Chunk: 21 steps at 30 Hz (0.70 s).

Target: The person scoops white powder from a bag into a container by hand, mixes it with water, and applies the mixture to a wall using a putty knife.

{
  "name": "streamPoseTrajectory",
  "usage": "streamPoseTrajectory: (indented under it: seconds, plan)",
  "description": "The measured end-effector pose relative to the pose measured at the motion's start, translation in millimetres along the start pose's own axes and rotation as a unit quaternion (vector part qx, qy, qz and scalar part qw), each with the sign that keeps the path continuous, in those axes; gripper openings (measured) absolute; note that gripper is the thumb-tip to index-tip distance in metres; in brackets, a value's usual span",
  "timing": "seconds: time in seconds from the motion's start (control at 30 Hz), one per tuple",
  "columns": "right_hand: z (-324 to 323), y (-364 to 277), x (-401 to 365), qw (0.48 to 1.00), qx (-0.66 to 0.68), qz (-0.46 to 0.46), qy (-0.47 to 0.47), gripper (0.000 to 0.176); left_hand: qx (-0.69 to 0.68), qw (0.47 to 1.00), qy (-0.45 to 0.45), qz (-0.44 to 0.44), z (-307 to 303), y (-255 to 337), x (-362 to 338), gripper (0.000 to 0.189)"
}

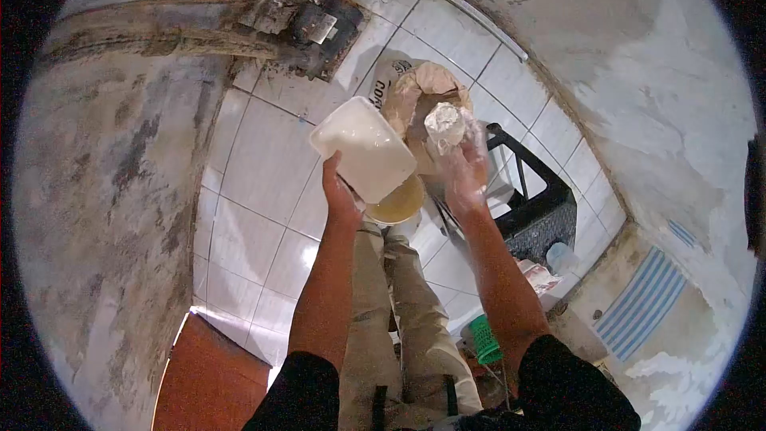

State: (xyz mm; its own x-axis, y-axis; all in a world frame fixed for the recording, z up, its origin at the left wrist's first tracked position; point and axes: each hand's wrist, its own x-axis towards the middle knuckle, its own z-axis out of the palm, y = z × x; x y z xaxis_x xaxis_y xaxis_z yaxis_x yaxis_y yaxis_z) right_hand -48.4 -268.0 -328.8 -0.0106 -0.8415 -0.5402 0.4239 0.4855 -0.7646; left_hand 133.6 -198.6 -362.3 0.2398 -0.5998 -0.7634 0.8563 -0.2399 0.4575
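My left hand (343, 190) grips the near-left edge of a white rectangular plastic tub (363, 148), thumb up along its side. A pale, smooth surface fills most of the tub's outline. My right hand (464, 169), dusted with white powder, is closed around a small cup of white powder (444, 123). Just beyond that cup stands an opened brown paper sack (435, 80), its top edge folded and crumpled, with dark lettering on one side. A round yellowish bowl (399, 201) shows partly under the tub, close to my legs; the tub hides the rest of it.
A black plastic stool-like frame (531, 195) lies to the right of the sack. Behind it are a translucent container (561, 257) and a green basket (484, 339). A dark metal fixture (323, 32) sits at the far left wall. White tiles (267, 144) cover the floor.
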Motion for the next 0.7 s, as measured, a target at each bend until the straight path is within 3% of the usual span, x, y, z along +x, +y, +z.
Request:
streamPoseTrajectory:
  seconds: [0.03,0.1,0.2,0.23,0.3,0.43,0.53,0.7]
  plan:
    - [4,-10,-5,1.0,0.001,-0.001,-0.001,0.061,0.014,1.0,0.001,0.001,6,0,1,0.056]
    - [9,-25,-18,0.981,-0.175,-0.056,-0.062,0.063,0.025,1.0,0.005,0.003,18,-1,-5,0.057]
    - [17,-40,-34,0.949,-0.277,-0.104,-0.107,0.061,0.02,1.0,0.002,-0.019,45,2,-9,0.058]
    - [20,-42,-33,0.948,-0.278,-0.108,-0.109,0.061,0.016,1.0,0.004,-0.018,50,2,-11,0.058]
    - [21,-39,-31,0.982,-0.118,-0.034,-0.145,0.056,0.01,1.0,0.006,-0.018,52,1,-15,0.058]
    - [29,-32,-30,0.993,-0.001,0.015,-0.117,0.048,0.0,0.999,-0.036,0.004,52,0,-18,0.057]
    - [33,-33,-33,0.992,-0.098,0.006,-0.085,0.046,0.003,0.999,-0.033,0.02,51,0,-22,0.057]
    - [28,-28,-36,0.985,-0.151,-0.032,-0.077,0.044,0.007,0.999,-0.029,0.031,44,-5,-25,0.058]
